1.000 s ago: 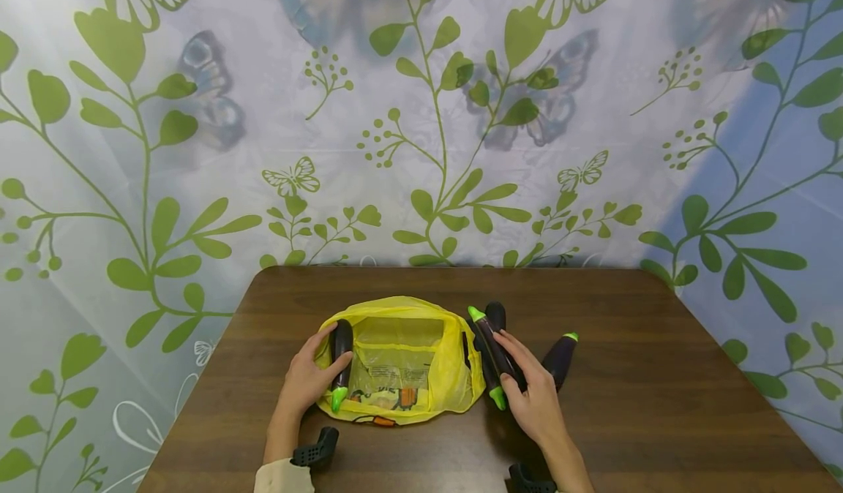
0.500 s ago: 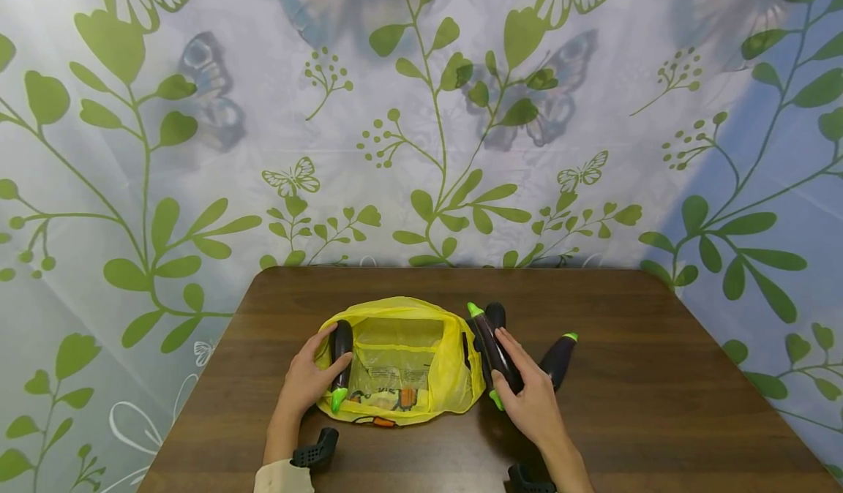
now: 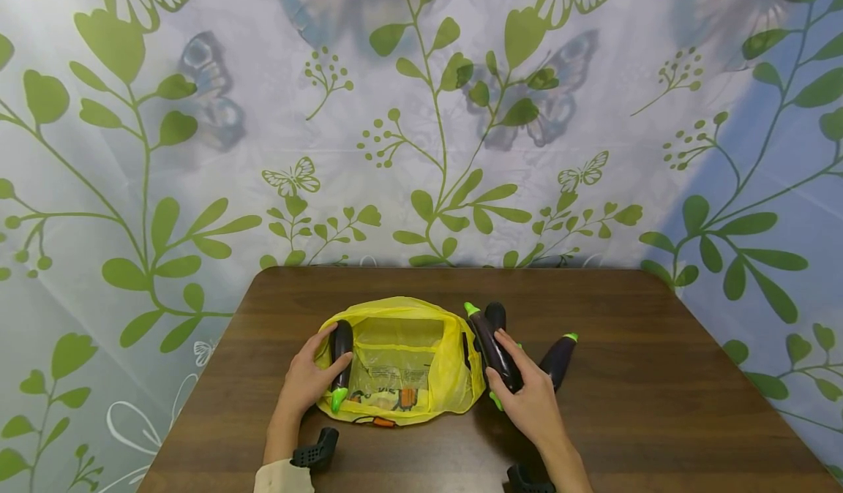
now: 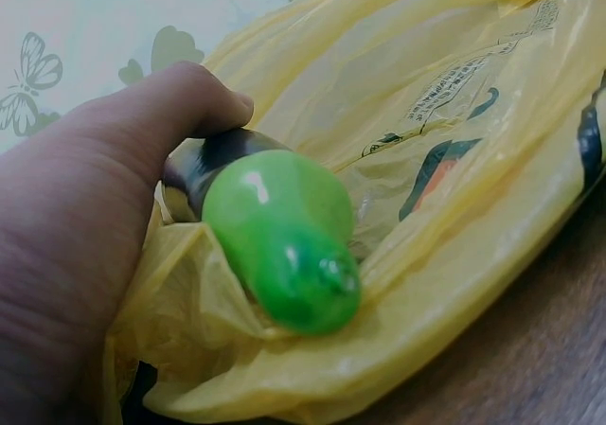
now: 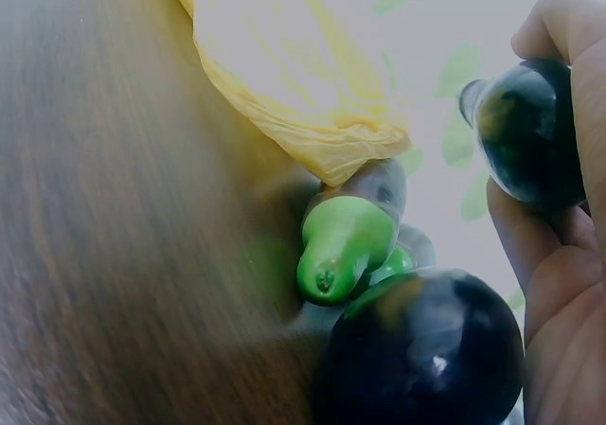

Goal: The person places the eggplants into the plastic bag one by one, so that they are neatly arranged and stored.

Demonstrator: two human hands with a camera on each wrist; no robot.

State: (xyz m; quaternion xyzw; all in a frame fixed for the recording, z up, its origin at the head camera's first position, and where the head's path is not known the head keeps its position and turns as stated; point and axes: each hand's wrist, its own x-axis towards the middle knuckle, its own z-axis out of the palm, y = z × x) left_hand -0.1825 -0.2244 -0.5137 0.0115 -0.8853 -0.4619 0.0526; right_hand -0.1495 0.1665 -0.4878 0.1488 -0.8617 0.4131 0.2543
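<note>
My left hand [image 3: 309, 376] grips a dark purple eggplant [image 3: 341, 354] with a green cap, at the left side of the yellow plastic bag [image 3: 464, 390]. In the left wrist view, that eggplant's green cap [image 4: 284, 236] points toward the camera, with bag film bunched around it. To the right of the bag, my right hand [image 3: 533, 398] holds another eggplant [image 3: 490, 343], green tip pointing away. The right wrist view shows this held eggplant [image 5: 530, 132] between thumb and fingers, raised above other eggplants. One of those, green-capped [image 5: 346, 245], lies against the bag's edge.
Beyond my right fingers lies an eggplant's dark end [image 3: 495, 314], and right of the hand rests another eggplant [image 3: 558, 360]. Everything stands on a brown wooden table [image 3: 632, 405]. A patterned curtain [image 3: 421, 149] hangs behind its far edge.
The eggplant in my right hand has shifted slightly left and away, with the hand's thumb moving along. My left hand, its eggplant and the bag stay put.
</note>
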